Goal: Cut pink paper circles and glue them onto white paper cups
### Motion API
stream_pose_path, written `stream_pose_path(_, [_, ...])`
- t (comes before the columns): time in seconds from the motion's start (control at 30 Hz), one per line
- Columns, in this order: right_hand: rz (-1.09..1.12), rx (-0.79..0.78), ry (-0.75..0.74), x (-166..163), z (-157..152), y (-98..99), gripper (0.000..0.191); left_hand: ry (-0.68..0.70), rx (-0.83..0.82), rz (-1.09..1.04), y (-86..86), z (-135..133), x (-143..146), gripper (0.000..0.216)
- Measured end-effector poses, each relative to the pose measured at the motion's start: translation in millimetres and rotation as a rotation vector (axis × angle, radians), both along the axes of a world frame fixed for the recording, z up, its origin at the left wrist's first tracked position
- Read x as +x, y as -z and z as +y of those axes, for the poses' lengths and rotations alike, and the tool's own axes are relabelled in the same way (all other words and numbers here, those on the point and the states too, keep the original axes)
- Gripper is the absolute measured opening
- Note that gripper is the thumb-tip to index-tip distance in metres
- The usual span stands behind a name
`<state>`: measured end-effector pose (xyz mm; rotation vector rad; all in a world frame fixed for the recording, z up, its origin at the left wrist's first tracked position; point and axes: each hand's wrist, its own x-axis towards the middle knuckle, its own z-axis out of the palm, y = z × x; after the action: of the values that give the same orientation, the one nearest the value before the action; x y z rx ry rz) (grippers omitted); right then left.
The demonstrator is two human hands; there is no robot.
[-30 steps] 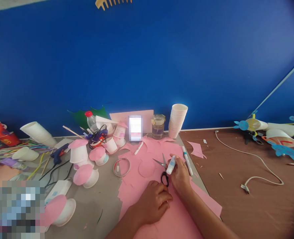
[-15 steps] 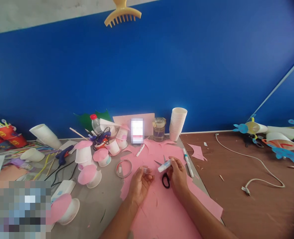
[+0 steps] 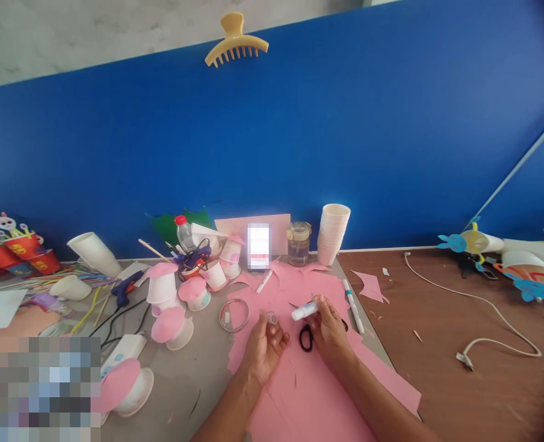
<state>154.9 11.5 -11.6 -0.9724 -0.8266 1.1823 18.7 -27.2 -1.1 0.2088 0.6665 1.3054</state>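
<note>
Over the pink paper (image 3: pixel 295 402), my right hand (image 3: pixel 331 331) is closed around a white glue stick (image 3: pixel 302 311) with a blue label, its bare end pointing left. A small clear cap (image 3: pixel 272 318) is pinched between the thumb and fingers of my left hand (image 3: pixel 261 348), a short gap away from the glue stick. Black-handled scissors (image 3: pixel 306 339) lie on the paper, partly hidden beneath my right hand. To the right of that hand rests a white marker (image 3: pixel 355 310) with a teal end.
Paper cups with pink tops (image 3: pixel 168 325) stand on the left, near a glue gun (image 3: pixel 127 288). Behind the paper are a phone (image 3: pixel 258 245), a glass jar (image 3: pixel 298 242) and a stack of paper cups (image 3: pixel 333 233). A white cable (image 3: pixel 442 288) crosses the brown tabletop at right.
The view has tilted up a little, so the scene sits lower and farther right. Both hands keep their grips, and the cap shows more clearly in my left fingers.
</note>
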Motion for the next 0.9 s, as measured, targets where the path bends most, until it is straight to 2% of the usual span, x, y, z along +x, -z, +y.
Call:
stream_pose_path(0.17, [0.186,-0.033,-0.117,-3.1,0.1,4.5,0.037,0.011,-0.035,-0.035,-0.3,1.5,-1.6,0.038])
stream_pose_path(0.37, [0.136,-0.051,-0.165,-4.5,-5.3,10.9,0.032,0.037,-0.032,-0.048,1.3,2.4,-0.7,0.034])
stream_pose_path(0.77, [0.078,-0.053,-0.126,-6.4,-6.9,9.1,0.032,0.017,-0.016,-0.005,1.6,0.4,3.4,0.033])
stream_pose_path(0.9, [0.024,-0.003,-0.102,-5.3,-7.9,9.4,0.03,0.011,-0.019,-0.014,1.2,1.9,4.1,0.035])
